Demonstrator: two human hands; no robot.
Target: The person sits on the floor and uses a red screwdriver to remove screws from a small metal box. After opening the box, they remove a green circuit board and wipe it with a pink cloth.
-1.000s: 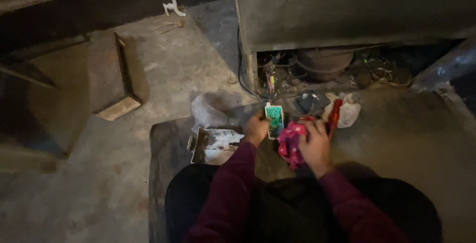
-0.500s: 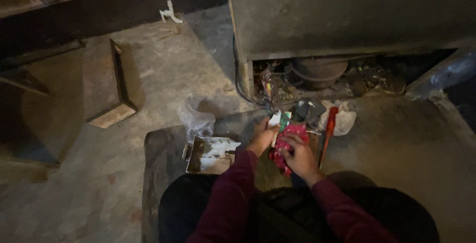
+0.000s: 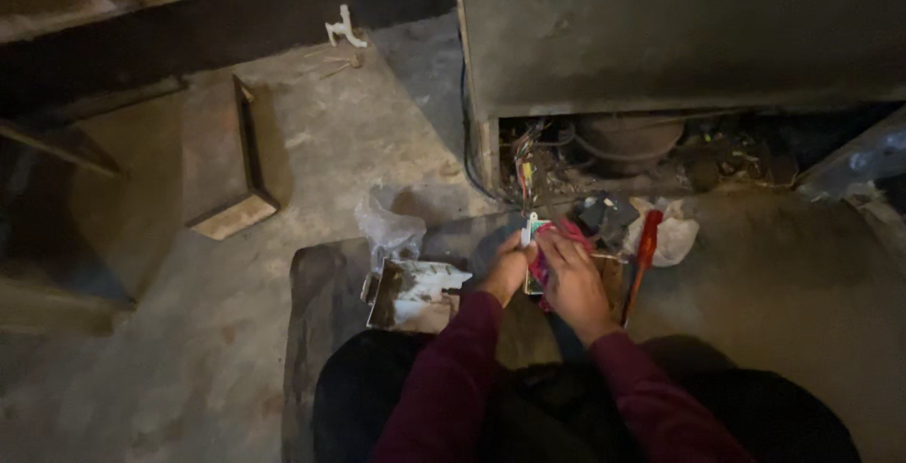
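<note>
The hands have drawn closer together since a second ago. The small green board sits gripped in the left hand, while the right hand presses a pink cloth against it, wiping. Just right lies a red screwdriver. Next calls for steadying the board.

The hands hide most of the small green board and pink cloth.

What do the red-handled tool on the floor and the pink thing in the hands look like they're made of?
Red-handled tool: a glossy red grip, probably plastic; its tip is too dark to tell. Pink thing: looks like soft cloth, matte and crumpled, bunched between the left hand and right hand against a small green-edged part, whose material is unclear.
</note>
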